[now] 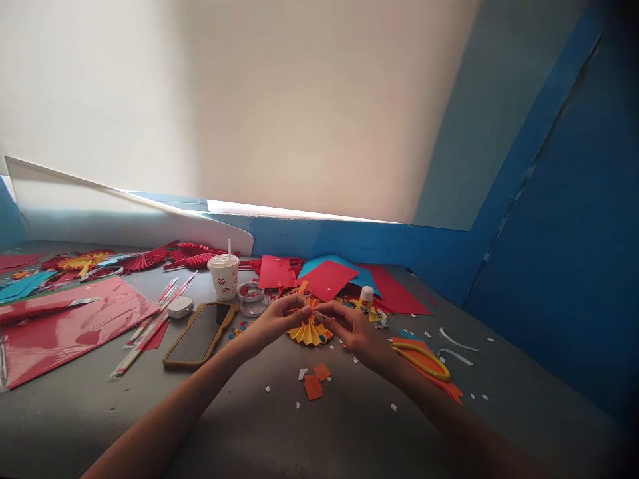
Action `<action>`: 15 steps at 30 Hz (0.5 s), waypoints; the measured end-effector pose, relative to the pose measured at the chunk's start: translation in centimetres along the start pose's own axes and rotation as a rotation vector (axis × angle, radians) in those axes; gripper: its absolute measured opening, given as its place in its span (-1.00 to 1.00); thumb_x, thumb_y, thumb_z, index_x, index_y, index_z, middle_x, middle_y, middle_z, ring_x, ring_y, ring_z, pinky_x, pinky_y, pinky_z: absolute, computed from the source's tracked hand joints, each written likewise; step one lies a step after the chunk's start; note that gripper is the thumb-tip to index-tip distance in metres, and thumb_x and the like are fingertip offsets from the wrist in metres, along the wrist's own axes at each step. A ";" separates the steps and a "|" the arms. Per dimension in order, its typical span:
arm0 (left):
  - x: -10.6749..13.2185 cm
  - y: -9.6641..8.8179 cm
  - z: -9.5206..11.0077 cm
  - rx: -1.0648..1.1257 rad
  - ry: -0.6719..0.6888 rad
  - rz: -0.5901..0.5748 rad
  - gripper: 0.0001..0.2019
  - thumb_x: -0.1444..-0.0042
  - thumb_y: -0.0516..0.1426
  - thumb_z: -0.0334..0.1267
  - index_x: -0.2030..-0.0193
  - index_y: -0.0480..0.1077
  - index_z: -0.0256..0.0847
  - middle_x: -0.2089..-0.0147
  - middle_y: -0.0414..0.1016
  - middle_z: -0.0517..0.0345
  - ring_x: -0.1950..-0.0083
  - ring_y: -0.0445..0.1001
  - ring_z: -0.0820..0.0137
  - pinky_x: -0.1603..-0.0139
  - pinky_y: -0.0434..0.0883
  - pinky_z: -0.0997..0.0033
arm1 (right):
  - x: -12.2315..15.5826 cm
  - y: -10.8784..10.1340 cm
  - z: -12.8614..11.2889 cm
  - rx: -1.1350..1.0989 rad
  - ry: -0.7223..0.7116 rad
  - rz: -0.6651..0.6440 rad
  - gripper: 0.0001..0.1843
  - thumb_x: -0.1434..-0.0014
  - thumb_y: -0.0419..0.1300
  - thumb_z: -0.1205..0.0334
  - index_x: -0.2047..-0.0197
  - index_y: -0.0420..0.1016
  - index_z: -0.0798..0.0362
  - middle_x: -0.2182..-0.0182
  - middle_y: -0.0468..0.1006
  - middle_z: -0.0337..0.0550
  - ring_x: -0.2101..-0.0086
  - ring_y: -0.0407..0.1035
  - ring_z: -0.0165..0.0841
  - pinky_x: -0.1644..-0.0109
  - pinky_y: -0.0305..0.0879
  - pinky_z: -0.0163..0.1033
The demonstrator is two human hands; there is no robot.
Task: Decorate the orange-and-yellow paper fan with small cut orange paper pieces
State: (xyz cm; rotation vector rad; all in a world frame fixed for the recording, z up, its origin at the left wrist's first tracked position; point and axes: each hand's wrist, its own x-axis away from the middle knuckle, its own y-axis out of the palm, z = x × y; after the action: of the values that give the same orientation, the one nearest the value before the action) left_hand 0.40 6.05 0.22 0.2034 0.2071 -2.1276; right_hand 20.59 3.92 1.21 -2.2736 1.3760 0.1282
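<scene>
My left hand (282, 316) and my right hand (352, 326) meet over the middle of the table, fingertips pinched close together. Whatever small piece lies between them is too tiny to make out. Just below and behind the fingers is a yellow pleated paper fan (308, 334), partly hidden by them. An orange paper strip (303, 287) shows right above my left fingers. Nearer to me lie small orange paper squares (313, 387) and white scraps. A glue stick (366, 299) stands upright beyond my right hand.
On the left are a phone (197, 336), a white earbud case (180, 307), a lidded cup (224, 276) with a straw, tape rolls (253, 305) and wrapped red paper (74, 332). Yellow-handled scissors (422, 359) lie at right on orange paper. Red sheets (327, 279) and pleated fans (147, 258) sit behind.
</scene>
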 end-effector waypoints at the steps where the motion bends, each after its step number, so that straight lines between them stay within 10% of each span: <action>1: 0.0 0.0 0.0 -0.003 0.001 -0.001 -0.68 -0.16 0.17 0.03 0.23 0.39 -0.24 0.28 0.41 0.17 0.27 0.36 0.44 0.28 0.24 0.51 | 0.0 0.0 0.0 0.001 0.000 0.001 -0.67 -0.30 0.11 0.00 -0.01 0.49 -0.01 0.15 0.54 -0.11 0.09 0.42 -0.22 0.03 0.35 -0.15; 15: -0.2 0.0 -0.1 -0.041 0.049 -0.003 -0.66 -0.13 0.18 0.05 0.25 0.37 -0.23 0.30 0.41 0.17 0.25 0.39 0.40 0.25 0.27 0.47 | 0.0 0.0 0.0 0.017 -0.015 0.009 -0.66 -0.31 0.07 -0.03 0.06 0.51 0.00 0.25 0.51 -0.13 0.15 0.41 -0.23 0.06 0.34 -0.17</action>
State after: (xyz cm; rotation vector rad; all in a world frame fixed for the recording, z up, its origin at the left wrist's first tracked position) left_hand 0.48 6.21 0.18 0.2309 0.2794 -2.1213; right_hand 20.56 3.93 1.15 -2.2483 1.3750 0.1364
